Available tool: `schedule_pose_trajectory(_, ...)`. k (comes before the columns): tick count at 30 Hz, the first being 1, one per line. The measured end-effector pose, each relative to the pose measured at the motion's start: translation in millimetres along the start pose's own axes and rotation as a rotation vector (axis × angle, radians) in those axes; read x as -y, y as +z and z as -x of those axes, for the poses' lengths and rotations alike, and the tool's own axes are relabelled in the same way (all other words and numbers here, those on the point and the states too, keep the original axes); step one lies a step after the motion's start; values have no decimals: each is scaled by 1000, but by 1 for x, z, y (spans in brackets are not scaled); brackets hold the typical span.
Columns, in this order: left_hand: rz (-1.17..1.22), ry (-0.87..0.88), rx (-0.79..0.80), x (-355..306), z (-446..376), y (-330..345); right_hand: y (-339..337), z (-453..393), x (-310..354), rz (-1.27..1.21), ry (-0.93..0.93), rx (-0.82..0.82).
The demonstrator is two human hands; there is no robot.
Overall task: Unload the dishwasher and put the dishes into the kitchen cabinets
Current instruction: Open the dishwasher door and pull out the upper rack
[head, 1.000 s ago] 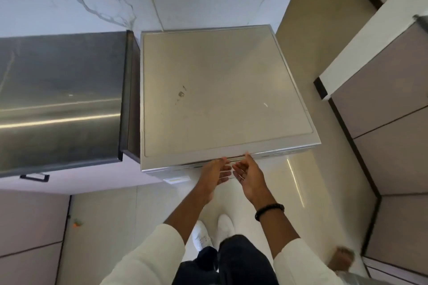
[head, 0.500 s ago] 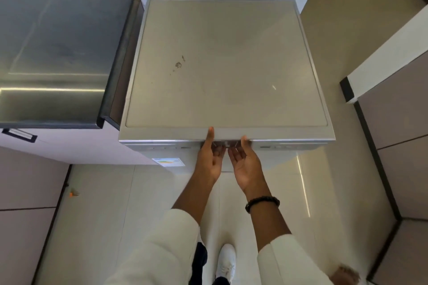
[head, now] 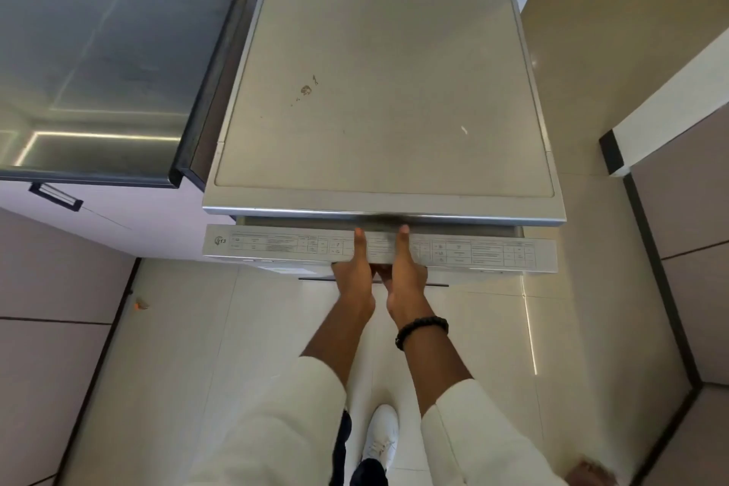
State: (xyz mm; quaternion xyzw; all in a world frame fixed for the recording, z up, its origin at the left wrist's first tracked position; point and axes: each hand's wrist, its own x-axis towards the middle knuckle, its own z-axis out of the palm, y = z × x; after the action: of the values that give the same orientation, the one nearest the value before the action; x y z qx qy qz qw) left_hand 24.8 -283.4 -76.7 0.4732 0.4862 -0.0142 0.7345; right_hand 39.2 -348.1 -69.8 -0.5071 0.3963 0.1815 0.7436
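Observation:
A silver freestanding dishwasher (head: 378, 103) stands before me, seen from above. Its door (head: 276, 247) is tilted a little way out, so the top edge with its printed panel shows. My left hand (head: 355, 272) and my right hand (head: 406, 272) grip the door's top edge side by side at the middle, thumbs on top and fingers curled underneath, out of sight. The inside of the machine and any dishes are hidden.
A dark glossy countertop (head: 98, 75) adjoins the dishwasher on the left, with pale cabinet fronts (head: 51, 347) below. More cabinets (head: 694, 233) stand at the right. Someone's foot (head: 587, 471) shows at the bottom right on the tiled floor (head: 236, 327).
Both hands rose to the dishwasher's front, took hold of the door's top edge and pulled it out a little; the printed inner rim now shows.

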Motion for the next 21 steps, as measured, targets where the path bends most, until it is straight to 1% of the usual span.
schedule_pose_trajectory(1, -120, -29, 56, -1, 7, -9, -5, 5, -1, 65, 24, 8)
schedule_pose_trajectory(2, -269, -60, 151, -5, 13, -18, -12, 9, 3, 184, 47, 45)
schedule_pose_trajectory(3, -450, -63, 250, -12, 21, -26, -21, 14, 9, 352, 65, 99)
schedule_pose_trajectory(4, -658, 11, 318, -21, 25, -31, -30, 20, 18, 539, 62, 163)
schedule_pose_trajectory(5, -858, 188, 336, -30, 25, -32, -39, 24, 26, 740, 2, 206)
schedule_pose_trajectory(6, -1050, 422, 293, -39, 23, -30, -46, 27, 32, 948, -136, 210)
schedule_pose_trajectory(7, -1200, 639, 218, -48, 19, -26, -50, 30, 37, 1133, -344, 164)
schedule_pose_trajectory(8, -1289, 790, 162, -56, 12, -22, -50, 31, 40, 1243, -570, 90)
schedule_pose_trajectory(9, -1336, 854, 162, -62, 2, -18, -46, 30, 45, 1260, -748, 41)
schedule_pose_trajectory(10, -1392, 871, 210, -63, -7, -17, -41, 26, 48, 1254, -862, 37)
schedule_pose_trajectory(11, -1466, 885, 265, -61, -14, -18, -34, 20, 50, 1304, -931, 68)
schedule_pose_trajectory(12, -1529, 916, 299, -55, -21, -22, -28, 12, 49, 1423, -969, 122)
schedule_pose_trajectory(14, -1565, 1030, 300, -40, -23, -32, -25, -4, 39, 1639, -1024, 155)
schedule_pose_trajectory(16, -1540, 1075, 261, -31, -24, -36, -28, -8, 26, 1687, -1082, 102)
schedule_pose_trajectory(17, -1542, 1065, 236, -32, -24, -35, -30, -5, 21, 1682, -1096, 63)
schedule_pose_trajectory(19, -1568, 979, 211, -34, -22, -33, -34, 4, 13, 1700, -1082, 6)
schedule_pose_trajectory(21, -1609, 836, 233, -30, -16, -40, -41, 11, 7, 1749, -1019, 28)
